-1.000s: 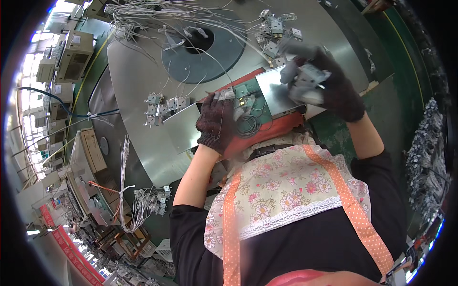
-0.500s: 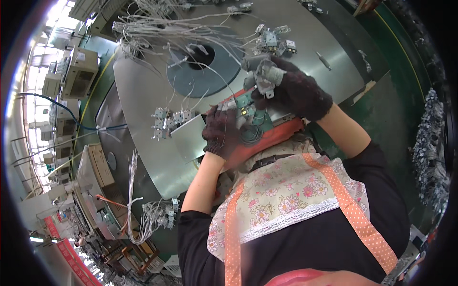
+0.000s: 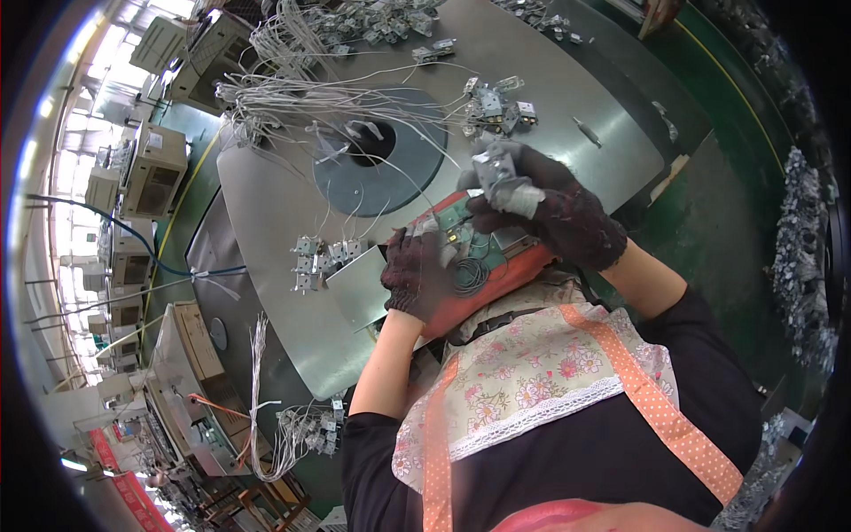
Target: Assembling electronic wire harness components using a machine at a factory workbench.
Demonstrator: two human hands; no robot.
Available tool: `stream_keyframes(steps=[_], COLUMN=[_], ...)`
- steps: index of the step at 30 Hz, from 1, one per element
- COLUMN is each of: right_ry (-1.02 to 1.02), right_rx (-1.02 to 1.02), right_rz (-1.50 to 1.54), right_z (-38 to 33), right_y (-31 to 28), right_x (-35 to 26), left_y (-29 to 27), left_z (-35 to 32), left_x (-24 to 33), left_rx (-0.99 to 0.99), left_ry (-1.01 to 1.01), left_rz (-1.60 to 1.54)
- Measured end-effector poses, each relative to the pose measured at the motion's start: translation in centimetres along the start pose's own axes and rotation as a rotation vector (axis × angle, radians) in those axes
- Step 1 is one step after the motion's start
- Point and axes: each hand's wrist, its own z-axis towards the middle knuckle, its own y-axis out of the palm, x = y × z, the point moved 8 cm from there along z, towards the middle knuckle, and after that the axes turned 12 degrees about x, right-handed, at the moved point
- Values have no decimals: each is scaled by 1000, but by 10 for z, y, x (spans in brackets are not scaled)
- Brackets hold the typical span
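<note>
My right hand [image 3: 554,213], in a dark knit glove, is closed around a small grey metal part with wires [image 3: 503,177], held just above a red fixture [image 3: 496,279] at the table's near edge. My left hand [image 3: 415,277], also gloved, rests on the left side of that fixture, fingers pressing on a green circuit board [image 3: 452,222] and a coil of thin wire [image 3: 470,275]. A flat steel plate [image 3: 359,288] lies just left of the left hand.
The grey metal table [image 3: 266,230] carries a dark round disc [image 3: 381,164], a bundle of white wires [image 3: 292,97] and clusters of small metal parts [image 3: 315,257], [image 3: 496,102]. Machines line the left side; more wired parts hang below [image 3: 301,430]. Green floor lies to the right.
My right hand has carried the grey part leftward and down, from beside the fixture's right end to above it. My left hand has stayed on the fixture.
</note>
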Motion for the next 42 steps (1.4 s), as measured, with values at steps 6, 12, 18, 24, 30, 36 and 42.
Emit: stream_keyframes(steps=[6,12,18,24,30,36,42], right_ry=[42,-665,-90,-488,47,-714,-687], right_rx=[-149,-341,-414,-83,-9,-470,-576], right_rz=[455,-1030,46,-1144,-179,-1200,-1513], right_z=[-7,19,26,10,23,38,54], right_y=[-3,-2,-10,-5,-18,47,58], right_x=[13,86,97,15,27,57,94], left_y=[7,16,-6,0,-1,23,13], left_z=[-5,-14,-1,-11,22,38,-10], left_x=[-7,-12,-4,-15,-46,-137,-209], left_rx=[13,58,-16,-37,-206,-545,-394], left_ry=[-17,44,-166,-173,-521,-458,-403], left_rz=[-1,-9,-133,-133,-710,-144,259])
